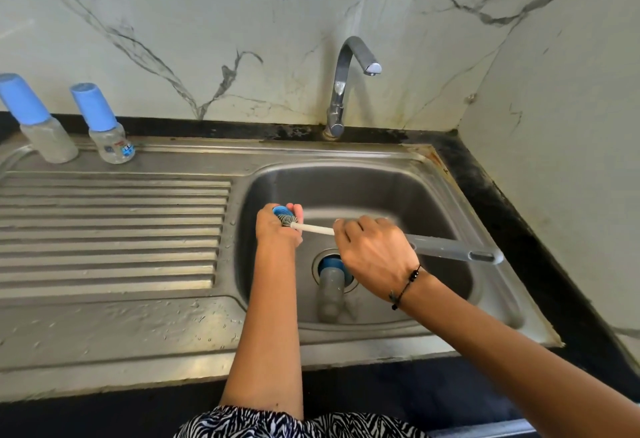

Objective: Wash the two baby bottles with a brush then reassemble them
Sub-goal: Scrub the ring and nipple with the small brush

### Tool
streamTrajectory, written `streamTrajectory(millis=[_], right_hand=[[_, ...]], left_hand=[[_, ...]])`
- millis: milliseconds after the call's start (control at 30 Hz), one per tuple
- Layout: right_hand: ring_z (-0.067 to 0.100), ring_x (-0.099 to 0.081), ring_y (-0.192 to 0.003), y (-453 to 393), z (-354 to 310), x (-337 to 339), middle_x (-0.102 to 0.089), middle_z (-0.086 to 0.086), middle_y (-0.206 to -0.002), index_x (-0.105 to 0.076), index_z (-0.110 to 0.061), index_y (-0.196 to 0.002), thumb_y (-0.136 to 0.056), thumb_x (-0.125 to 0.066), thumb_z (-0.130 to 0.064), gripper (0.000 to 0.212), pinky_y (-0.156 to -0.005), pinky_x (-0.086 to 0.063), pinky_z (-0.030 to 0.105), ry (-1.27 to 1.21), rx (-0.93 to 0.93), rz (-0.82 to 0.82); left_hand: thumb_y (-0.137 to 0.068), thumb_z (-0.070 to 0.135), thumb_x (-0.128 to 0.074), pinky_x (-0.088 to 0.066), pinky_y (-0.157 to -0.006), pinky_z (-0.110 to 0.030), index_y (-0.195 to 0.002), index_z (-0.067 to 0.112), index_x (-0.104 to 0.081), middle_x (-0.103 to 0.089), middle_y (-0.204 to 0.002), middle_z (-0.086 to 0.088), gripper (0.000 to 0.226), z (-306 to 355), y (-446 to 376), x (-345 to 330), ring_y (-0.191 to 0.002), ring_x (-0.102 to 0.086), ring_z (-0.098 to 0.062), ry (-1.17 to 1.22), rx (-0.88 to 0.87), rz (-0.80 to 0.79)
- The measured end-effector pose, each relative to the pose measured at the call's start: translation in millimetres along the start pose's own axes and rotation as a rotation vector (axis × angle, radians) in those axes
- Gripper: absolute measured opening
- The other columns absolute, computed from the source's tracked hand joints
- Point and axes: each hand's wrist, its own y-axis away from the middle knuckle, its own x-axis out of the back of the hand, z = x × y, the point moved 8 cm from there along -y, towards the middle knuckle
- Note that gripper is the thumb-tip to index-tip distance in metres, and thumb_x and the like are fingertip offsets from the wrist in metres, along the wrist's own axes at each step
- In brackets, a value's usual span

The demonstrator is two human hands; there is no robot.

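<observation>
My left hand (277,230) grips a small blue bottle part (281,210) over the left side of the sink basin (433,195). The striped head of the bottle brush (288,220) is pushed against that part. My right hand (374,250) grips the brush by its handle (460,252), which sticks out grey to the right; its white stem (311,229) runs between my hands. A greyish bottle with a blue collar (330,287) lies on the basin floor over the drain. Two capped baby bottles (36,126) (105,129) stand upright at the back left of the drainboard.
The chrome faucet (341,91) stands behind the basin with no water running. The ribbed steel drainboard (110,230) spreads to the left, wet with droplets near its front. Marble walls close in at the back and the right. A black counter edge (502,202) borders the sink.
</observation>
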Motion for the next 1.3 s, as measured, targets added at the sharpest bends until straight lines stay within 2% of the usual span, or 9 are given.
streamTrajectory(millis=[100,200,300,533,700,833,933,1133,1300], right_hand=[[0.021,-0.055,-0.047,1.0,2.3,-3.8,-0.059,0.004,-0.057,-0.072,-0.002,-0.083,-0.07,-0.045,-0.006,0.03,-0.041,-0.04,0.025,-0.01,0.0,-0.025],[0.025,-0.058,-0.048,-2.1,6.3,-0.8,-0.06,0.005,-0.059,-0.069,-0.002,-0.08,-0.061,-0.056,-0.004,0.023,-0.039,-0.039,0.026,-0.105,-0.06,-0.167],[0.032,-0.062,-0.082,-3.0,15.7,-4.3,-0.063,0.008,-0.091,-0.059,-0.009,-0.097,-0.084,-0.044,-0.011,0.019,-0.057,-0.037,0.032,-0.3,-0.142,-0.318],[0.03,-0.058,-0.096,-7.1,46.7,-18.4,-0.064,0.006,-0.104,-0.065,-0.022,-0.097,-0.09,-0.041,-0.022,0.025,-0.076,-0.045,0.034,-0.726,-0.416,-0.454],[0.026,-0.05,-0.075,-23.1,41.9,2.4,-0.059,0.006,-0.091,-0.057,-0.015,-0.099,-0.091,-0.04,-0.019,0.02,-0.064,-0.036,0.033,-0.4,-0.363,-0.358],[0.023,-0.062,-0.061,-26.2,26.1,4.7,-0.063,0.003,-0.074,-0.062,-0.01,-0.093,-0.082,-0.053,-0.016,0.015,-0.049,-0.03,0.027,-0.115,-0.312,-0.247],[0.018,-0.051,-0.036,-24.5,16.1,-1.2,-0.055,0.0,-0.05,-0.069,-0.008,-0.074,-0.072,-0.047,-0.013,0.023,-0.038,-0.022,0.021,-0.019,-0.205,-0.092],[0.019,-0.051,-0.045,-7.4,22.0,8.3,-0.056,0.002,-0.057,-0.071,-0.005,-0.081,-0.079,-0.037,-0.005,0.034,-0.041,-0.037,0.025,0.042,0.057,0.199],[0.019,-0.05,-0.045,6.1,9.6,5.0,-0.054,0.002,-0.055,-0.07,-0.007,-0.075,-0.076,-0.039,-0.002,0.032,-0.041,-0.04,0.026,0.04,0.1,0.213]], left_hand=[[-0.085,0.003,-0.052,-0.055,-0.05,-0.025,-0.073,0.004,-0.05,-0.051,-0.073,-0.009,0.012,3.0,5.4,-0.8,-0.056,-0.05,-0.014,0.022,-0.009,0.008],[-0.085,-0.004,-0.046,-0.044,-0.042,-0.023,-0.068,0.004,-0.047,-0.047,-0.067,-0.011,0.019,13.6,10.1,-3.1,-0.049,-0.044,-0.015,-0.004,-0.198,0.009],[-0.086,-0.005,-0.046,-0.044,-0.042,-0.02,-0.068,0.004,-0.048,-0.048,-0.066,-0.01,0.02,22.5,14.6,-9.1,-0.038,-0.047,-0.012,-0.007,-0.345,-0.04],[-0.091,0.006,-0.046,-0.049,-0.048,-0.018,-0.073,0.006,-0.052,-0.052,-0.063,-0.005,0.019,27.3,24.4,-43.6,-0.047,-0.053,-0.013,0.136,-0.262,-0.453],[-0.088,0.001,-0.052,-0.057,-0.065,-0.023,-0.074,0.005,-0.056,-0.056,-0.071,-0.01,0.016,3.2,32.4,-54.9,-0.067,-0.056,-0.014,0.212,-0.188,-0.428],[-0.09,0.004,-0.055,-0.057,-0.075,-0.028,-0.079,0.0,-0.058,-0.057,-0.081,-0.013,0.012,4.5,32.9,-51.2,-0.074,-0.058,-0.018,0.061,-0.272,-0.268],[-0.093,0.014,-0.054,-0.057,-0.068,-0.025,-0.079,0.002,-0.054,-0.057,-0.078,-0.009,0.019,16.6,29.3,-45.4,-0.066,-0.057,-0.015,-0.076,-0.315,-0.136],[-0.085,0.01,-0.046,-0.046,-0.041,-0.015,-0.073,0.006,-0.048,-0.051,-0.068,-0.004,0.013,0.9,12.1,-26.5,-0.055,-0.049,-0.011,0.054,0.007,-0.148],[-0.085,0.008,-0.042,-0.044,-0.04,-0.015,-0.07,0.008,-0.043,-0.048,-0.07,-0.005,0.015,-8.3,-1.3,-6.0,-0.054,-0.046,-0.013,0.044,-0.054,-0.068]])
